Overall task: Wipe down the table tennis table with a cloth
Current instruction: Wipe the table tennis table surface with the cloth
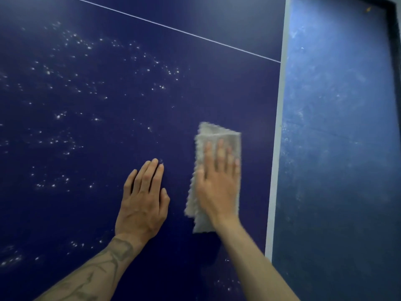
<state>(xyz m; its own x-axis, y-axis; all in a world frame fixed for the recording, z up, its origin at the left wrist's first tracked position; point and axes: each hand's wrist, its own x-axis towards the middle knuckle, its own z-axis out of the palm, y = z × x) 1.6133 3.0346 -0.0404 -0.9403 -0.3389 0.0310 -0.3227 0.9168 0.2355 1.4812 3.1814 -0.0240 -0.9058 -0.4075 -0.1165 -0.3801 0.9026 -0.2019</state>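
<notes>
A dark blue table tennis table (91,135) is seen from above, filling most of the head view; its surface is scattered with small pale specks and droplets, thickest across the left and upper left. A thin white line (173,29) is drawn diagonally across the upper part of the table, and a pale white edge band (278,135) runs down its right side; beyond that band a lighter blue floor (334,148), dusty and scuffed, is visible.

A folded grey cloth (225,133) with a ragged, pinked edge is laid flat on the table near the right edge band, though not touching it; it is pressed down by the right hand (217,187), which is spread flat, palm down, fingers extended and slightly apart — nothing is gripped, the cloth is simply held under the palm and fingers. The cloth's far end is left uncovered beyond the fingertips, and its near corner shows behind the wrist; the right hand and cloth are somewhat blurred.

The left hand (143,200) is laid flat on the bare table just beside the cloth, to its left, without touching it; its fingers are straight and held together, the thumb drawn alongside, and nothing is held. A tattoo is visible on the left forearm (95,270); the right forearm is bare.
</notes>
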